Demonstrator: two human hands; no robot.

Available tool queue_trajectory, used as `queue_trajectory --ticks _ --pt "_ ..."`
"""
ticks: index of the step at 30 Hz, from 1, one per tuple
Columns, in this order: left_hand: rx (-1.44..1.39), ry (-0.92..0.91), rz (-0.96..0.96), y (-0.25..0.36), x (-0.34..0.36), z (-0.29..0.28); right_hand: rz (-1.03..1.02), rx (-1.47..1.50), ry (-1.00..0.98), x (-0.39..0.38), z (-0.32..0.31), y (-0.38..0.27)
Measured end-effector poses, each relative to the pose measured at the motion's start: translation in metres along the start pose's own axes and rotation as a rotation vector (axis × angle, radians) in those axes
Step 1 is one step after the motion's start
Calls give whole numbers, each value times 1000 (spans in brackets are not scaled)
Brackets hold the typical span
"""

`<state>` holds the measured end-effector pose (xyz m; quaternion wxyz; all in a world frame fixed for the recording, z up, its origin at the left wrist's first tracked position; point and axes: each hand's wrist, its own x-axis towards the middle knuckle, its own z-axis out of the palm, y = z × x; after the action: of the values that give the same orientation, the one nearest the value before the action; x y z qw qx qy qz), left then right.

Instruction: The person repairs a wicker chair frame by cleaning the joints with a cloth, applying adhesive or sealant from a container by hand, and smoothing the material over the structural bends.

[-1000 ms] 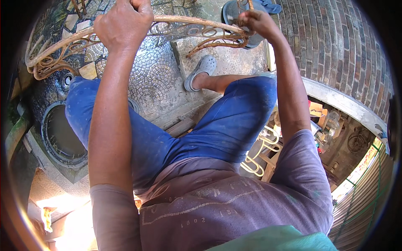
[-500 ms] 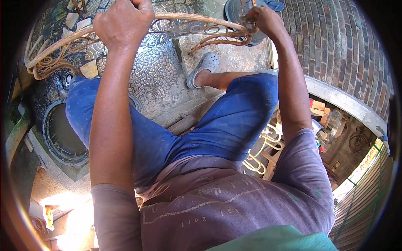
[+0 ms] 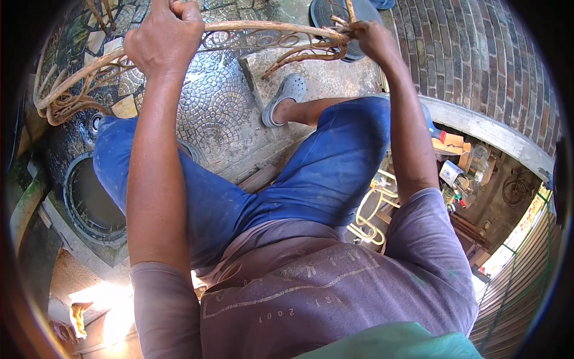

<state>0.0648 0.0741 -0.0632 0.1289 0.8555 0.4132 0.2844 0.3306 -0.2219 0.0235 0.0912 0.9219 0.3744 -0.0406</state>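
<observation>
A long, curved scrollwork frame [image 3: 269, 27], brown with worn, rusty-looking patches, stretches across the top of the head view. My left hand [image 3: 164, 42] is closed in a fist over its upper bar, left of the middle. At the frame's right end, my right hand [image 3: 373, 40] grips the spot where several bars meet and one rises upward. Loops and curled bars hang below the long bar at both ends. The undersides of both hands are hidden, so I cannot see whether either holds anything small besides the frame.
A round tub [image 3: 98, 194] of murky water stands at the left. My foot, in a grey clog [image 3: 291, 90], rests on a concrete slab. A dark round container [image 3: 326, 13] stands beyond the right hand, beside a brick wall [image 3: 478, 72]. Cream curled bars [image 3: 371, 215] lie below my right arm.
My left hand has moved a little to the left over the bar. My right hand sits slightly lower and further left in view. Both keep their grip; the whole view has shifted slightly.
</observation>
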Motion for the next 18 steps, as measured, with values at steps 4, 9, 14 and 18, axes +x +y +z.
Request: queue_trajectory --ticks 4,9,14,18 --pt "15 -19 -13 6 2 0 156 132 302 -34 31 -33" --pt "17 -10 -17 8 2 -2 29 395 515 -52 33 -119" --pt "45 -101 -74 13 3 -9 -111 228 495 -53 34 -89" --pt "89 -190 -79 13 4 -13 115 195 497 -49 44 -31"
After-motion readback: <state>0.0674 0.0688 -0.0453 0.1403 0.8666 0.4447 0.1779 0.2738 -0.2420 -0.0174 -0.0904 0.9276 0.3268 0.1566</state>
